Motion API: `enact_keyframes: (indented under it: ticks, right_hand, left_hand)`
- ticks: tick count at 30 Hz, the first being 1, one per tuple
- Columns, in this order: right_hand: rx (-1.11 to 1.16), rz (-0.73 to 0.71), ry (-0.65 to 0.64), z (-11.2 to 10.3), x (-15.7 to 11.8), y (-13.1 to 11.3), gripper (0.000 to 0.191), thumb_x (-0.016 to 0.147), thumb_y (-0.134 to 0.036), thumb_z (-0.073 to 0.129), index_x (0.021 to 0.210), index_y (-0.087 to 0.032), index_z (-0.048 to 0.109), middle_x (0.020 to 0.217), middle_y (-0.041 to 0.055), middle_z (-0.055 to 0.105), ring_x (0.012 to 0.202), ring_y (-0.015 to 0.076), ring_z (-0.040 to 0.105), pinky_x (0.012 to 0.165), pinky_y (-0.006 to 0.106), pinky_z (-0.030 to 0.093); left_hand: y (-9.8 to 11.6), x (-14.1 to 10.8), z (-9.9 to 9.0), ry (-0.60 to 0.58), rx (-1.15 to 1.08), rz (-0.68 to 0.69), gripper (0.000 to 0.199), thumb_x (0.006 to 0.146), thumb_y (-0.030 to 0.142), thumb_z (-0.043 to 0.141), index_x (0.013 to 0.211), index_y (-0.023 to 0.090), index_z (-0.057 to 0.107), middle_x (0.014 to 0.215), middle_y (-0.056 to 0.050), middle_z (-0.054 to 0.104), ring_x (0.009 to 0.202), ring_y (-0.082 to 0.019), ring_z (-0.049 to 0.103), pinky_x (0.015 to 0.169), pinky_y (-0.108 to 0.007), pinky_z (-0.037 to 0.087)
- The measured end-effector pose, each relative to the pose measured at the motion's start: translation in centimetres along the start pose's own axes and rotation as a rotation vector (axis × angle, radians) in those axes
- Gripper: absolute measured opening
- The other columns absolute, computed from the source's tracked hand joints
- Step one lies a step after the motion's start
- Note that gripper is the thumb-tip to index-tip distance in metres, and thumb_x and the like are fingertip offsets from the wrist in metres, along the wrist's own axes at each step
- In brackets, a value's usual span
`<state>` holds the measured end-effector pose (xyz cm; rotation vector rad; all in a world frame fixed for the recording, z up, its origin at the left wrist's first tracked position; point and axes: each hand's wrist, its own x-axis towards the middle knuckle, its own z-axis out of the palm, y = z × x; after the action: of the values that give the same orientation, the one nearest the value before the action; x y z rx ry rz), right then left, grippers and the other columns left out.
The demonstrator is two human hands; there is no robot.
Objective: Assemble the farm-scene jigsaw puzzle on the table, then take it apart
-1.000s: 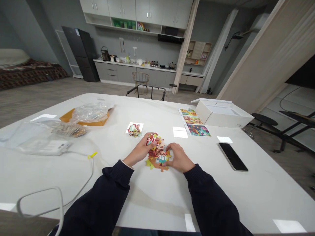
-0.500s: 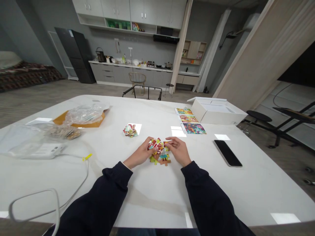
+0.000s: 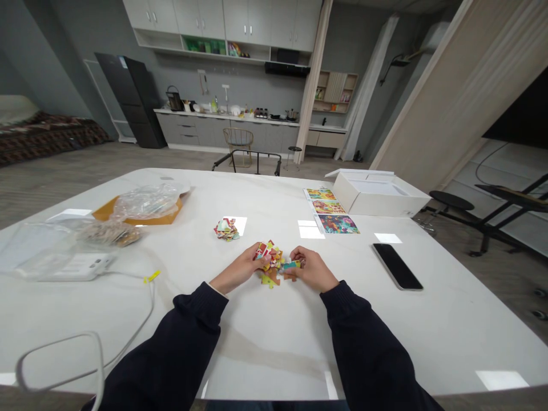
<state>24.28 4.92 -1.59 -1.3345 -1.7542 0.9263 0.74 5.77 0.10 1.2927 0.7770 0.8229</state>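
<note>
My left hand [image 3: 243, 267] is closed around a bunch of colourful jigsaw puzzle pieces [image 3: 269, 251], its thumb lying across them. Close by on the right, my right hand [image 3: 311, 269] pinches a teal and yellow puzzle piece [image 3: 291, 265] between thumb and fingers. Below the bunch, a few yellow and brown pieces [image 3: 269, 279] show their knobbed edges; whether they rest on the table or are held is hard to make out. Farther back sits a loose pile of puzzle pieces [image 3: 226, 229].
The white table [image 3: 274, 342] carries a phone [image 3: 397, 267] at right, with printed picture sheets [image 3: 327, 206] and a white box [image 3: 379, 197] behind. On the left are clear plastic bags [image 3: 148, 201], a brown envelope [image 3: 169, 217], a white power bank [image 3: 81, 267] and a looping cable [image 3: 137, 330].
My right hand has shifted slightly down, its fingers now curled around a teal piece pulled to the right of the bunch. My left hand keeps its hold on the pieces.
</note>
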Motion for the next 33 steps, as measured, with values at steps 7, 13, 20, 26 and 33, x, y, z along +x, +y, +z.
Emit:
enact_keyframes:
  ticks: [7,13,20,26,33]
  right_hand:
    - [0.333,-0.07,0.144,2.3,0.8,-0.5,0.037,0.088,-0.047,0.064,0.115,-0.022,0.07,0.117,0.0106,0.073,0.11,0.0272,0.068,0.097,0.045,0.055]
    - [-0.332,-0.246,0.082,3.4,0.0,-0.1,0.066,0.068,-0.05,0.089,0.124,-0.023,0.067,0.141,0.016,0.056,0.138,0.0376,0.042,0.115,0.058,0.034]
    - [-0.125,-0.118,0.098,3.9,0.4,-0.2,0.034,0.069,-0.028,0.081,0.093,-0.024,0.056,0.089,0.0012,0.066,0.087,0.0239,0.061,0.083,0.04,0.049]
    - [0.26,-0.007,0.142,3.8,1.1,0.3,0.017,0.071,-0.022,0.072,0.083,-0.021,0.059,0.076,-0.0002,0.066,0.071,0.0186,0.064,0.067,0.032,0.048]
    - [0.102,-0.077,0.103,3.2,0.4,-0.3,0.047,0.079,-0.039,0.075,0.12,-0.021,0.061,0.11,0.0098,0.071,0.106,0.027,0.065,0.093,0.045,0.05]
  left_hand:
    - [0.7,0.0,0.4,0.099,0.038,0.09,0.046,0.086,0.051,0.074,0.111,0.019,0.054,0.1,-0.006,0.069,0.085,-0.02,0.071,0.071,-0.03,0.057]
    - [0.7,0.6,-1.0,0.335,-0.023,0.156,0.063,0.082,0.051,0.076,0.132,0.025,0.048,0.115,-0.007,0.065,0.092,-0.02,0.067,0.071,-0.031,0.059]
    - [0.5,0.3,-0.7,0.124,0.035,0.081,0.046,0.086,0.051,0.073,0.116,0.02,0.057,0.102,-0.005,0.068,0.087,-0.02,0.066,0.073,-0.031,0.055]
    - [0.1,0.0,-1.0,0.099,0.242,0.07,0.034,0.087,0.047,0.072,0.101,0.019,0.059,0.093,-0.001,0.066,0.087,-0.019,0.061,0.079,-0.029,0.048]
    - [0.3,0.1,-0.7,0.159,0.229,0.112,0.04,0.09,0.052,0.068,0.11,0.02,0.053,0.097,-0.003,0.066,0.082,-0.017,0.062,0.071,-0.028,0.051]
